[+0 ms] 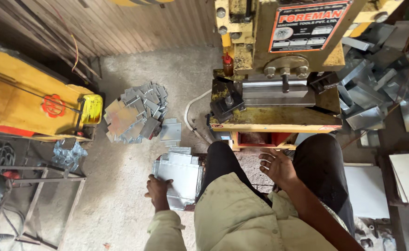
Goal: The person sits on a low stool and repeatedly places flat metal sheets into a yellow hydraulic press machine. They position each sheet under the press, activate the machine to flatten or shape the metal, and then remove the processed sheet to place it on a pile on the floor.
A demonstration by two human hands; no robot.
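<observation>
left hand (158,190) grips top sheet of metal blank stack (180,176) on gritty concrete floor (121,186), beside the seated person's left leg; right hand (277,167) open, empty, over lap; yellow press machine (279,69) ahead, corrugated wall (135,23) behind.

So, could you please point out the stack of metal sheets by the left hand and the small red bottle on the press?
Stack of metal sheets (182,174): head view, top sheet's middle.
Small red bottle (227,65): head view, its body.

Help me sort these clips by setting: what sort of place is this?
Likely a small sheet-metal workshop. A yellow press machine stands before the seated person, cut metal blanks lie heaped on the concrete floor, and the left hand rests on a stack of metal sheets.
</observation>
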